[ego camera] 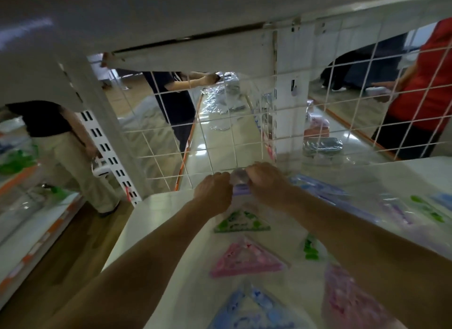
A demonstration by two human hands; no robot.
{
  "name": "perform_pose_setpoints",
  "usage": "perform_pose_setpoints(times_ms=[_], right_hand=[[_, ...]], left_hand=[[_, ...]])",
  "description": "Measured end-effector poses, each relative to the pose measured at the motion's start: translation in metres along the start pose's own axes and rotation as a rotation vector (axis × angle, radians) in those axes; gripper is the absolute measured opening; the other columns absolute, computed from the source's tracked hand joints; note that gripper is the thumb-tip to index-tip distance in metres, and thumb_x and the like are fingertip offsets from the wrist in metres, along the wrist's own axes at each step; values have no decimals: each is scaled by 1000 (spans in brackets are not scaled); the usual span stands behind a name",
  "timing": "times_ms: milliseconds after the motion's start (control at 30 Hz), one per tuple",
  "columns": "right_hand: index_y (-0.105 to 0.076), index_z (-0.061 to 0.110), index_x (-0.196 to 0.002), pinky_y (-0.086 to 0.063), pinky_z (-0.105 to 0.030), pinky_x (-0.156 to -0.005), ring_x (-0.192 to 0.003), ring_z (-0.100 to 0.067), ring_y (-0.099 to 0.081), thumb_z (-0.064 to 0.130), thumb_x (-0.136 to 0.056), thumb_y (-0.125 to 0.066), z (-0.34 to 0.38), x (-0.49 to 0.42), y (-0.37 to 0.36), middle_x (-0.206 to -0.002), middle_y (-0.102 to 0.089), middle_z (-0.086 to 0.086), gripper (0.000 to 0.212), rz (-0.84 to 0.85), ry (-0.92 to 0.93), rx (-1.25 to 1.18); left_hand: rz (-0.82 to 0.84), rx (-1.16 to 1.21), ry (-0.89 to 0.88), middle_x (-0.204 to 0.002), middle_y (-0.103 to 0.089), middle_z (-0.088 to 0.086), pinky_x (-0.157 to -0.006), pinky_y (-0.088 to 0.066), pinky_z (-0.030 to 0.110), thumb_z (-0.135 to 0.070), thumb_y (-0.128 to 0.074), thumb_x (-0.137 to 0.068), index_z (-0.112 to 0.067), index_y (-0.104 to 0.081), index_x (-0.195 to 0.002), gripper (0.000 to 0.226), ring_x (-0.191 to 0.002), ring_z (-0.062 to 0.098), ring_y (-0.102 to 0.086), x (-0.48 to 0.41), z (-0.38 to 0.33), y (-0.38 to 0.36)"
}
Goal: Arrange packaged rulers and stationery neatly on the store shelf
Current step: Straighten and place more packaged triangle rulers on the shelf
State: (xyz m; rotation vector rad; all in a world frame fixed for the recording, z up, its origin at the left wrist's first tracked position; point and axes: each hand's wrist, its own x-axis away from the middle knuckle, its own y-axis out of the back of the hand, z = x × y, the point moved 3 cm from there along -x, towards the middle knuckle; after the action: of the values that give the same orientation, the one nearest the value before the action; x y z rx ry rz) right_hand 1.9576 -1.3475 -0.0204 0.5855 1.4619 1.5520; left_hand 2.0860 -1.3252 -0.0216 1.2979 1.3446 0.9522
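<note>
Your left hand (213,191) and right hand (265,181) meet at the back of the smooth white shelf (156,221), fingers curled. Both pinch a small purple packet (239,183) in glossy clear wrap, held between your fingertips just in front of the white wire grid (220,132). The packet is blurred, so I cannot tell its shape. Nearer you, flat on the shelf and apart from your hands, lie wrapped plastic triangles: a green set square (242,222), a pink set square (244,257) and a blue set square (254,309).

No legible text or labels anywhere.
</note>
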Motion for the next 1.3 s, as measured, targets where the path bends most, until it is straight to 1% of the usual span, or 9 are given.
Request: perform_pose_setpoints(times_ms=[167, 333, 433, 533, 600, 700, 933, 1100, 1300], right_hand=[[-53, 23, -79, -40, -31, -64, -73, -20, -48, 19, -92, -49, -7, -2, 13, -74, -49, 1, 14, -131, -152, -171], [-54, 22, -69, -41, -29, -67, -71, -17, -51, 20, -92, -49, -1, 13, 4, -67, -50, 3, 25, 36, -142, -80], [-47, 27, -56, -43, -30, -59, -63, -19, -54, 30, -92, -52, -11, 12, 11, -59, -50, 6, 37, 28, -229, -208], [-66, 19, -79, -45, -31, -64, -78, -26, -62, 32, -89, -62, -15, 6, 23, -77, -64, -5, 17, 58, -278, -362], [-63, 8, -111, -49, -35, -80, -95, -26, -62, 30, -85, -66, -13, 6, 25, -103, -65, -10, 33, 123, -333, -483], [-54, 10, -125, -48, -26, -74, -95, -19, -60, 20, -81, -69, -7, 7, 24, -110, -62, -7, 47, 227, -334, -523], [-63, 11, -113, -39, -25, -72, -87, -16, -54, 11, -80, -63, -2, 4, 22, -93, -57, 2, 33, 161, -258, -321], [-63, 12, -115, -42, -29, -78, -99, -22, -58, 13, -83, -60, 1, 8, 21, -106, -62, -5, 32, 194, -229, -159], [-62, 11, -118, -42, -30, -83, -106, -26, -58, 15, -86, -61, 5, 17, 19, -114, -63, -10, 32, 205, -215, -74]], left_hand=[[-108, 43, -130, -111, -63, 6, -82, -43, 32, -26, -47, -96, -15, -60, -112, 23, -103, 25, -58, -9, 10, 23], [83, 29, -204, -108, -66, 10, -85, -48, 36, -30, -51, -94, -11, -66, -108, 27, -101, 28, -60, -7, 25, 13], [126, 205, -91, -100, -66, 14, -75, -46, 31, -26, -56, -92, -6, -70, -102, 26, -92, 27, -61, -13, 25, 16], [188, 563, 117, -81, -61, 12, -60, -44, 25, -20, -65, -87, -1, -70, -95, 21, -67, 18, -55, -16, 27, 23], [261, 695, 222, -76, -61, 11, -64, -52, 27, -19, -67, -87, -6, -65, -99, 18, -64, 17, -57, -12, 31, 25], [300, 763, 299, -73, -61, 14, -65, -54, 31, -15, -67, -87, -7, -60, -103, 19, -61, 20, -58, -6, 34, 28], [315, 689, 282, -84, -64, 19, -57, -51, 27, -15, -67, -86, -3, -62, -101, 21, -61, 20, -56, -1, 34, 30], [260, 393, 123, -96, -69, 21, -77, -57, 39, -14, -71, -81, 2, -63, -108, 33, -83, 31, -67, 2, 23, 24], [201, 25, 43, -112, -64, 11, -73, -44, 28, -32, -63, -85, -7, -64, -112, 36, -100, 27, -61, 4, 14, 22]])
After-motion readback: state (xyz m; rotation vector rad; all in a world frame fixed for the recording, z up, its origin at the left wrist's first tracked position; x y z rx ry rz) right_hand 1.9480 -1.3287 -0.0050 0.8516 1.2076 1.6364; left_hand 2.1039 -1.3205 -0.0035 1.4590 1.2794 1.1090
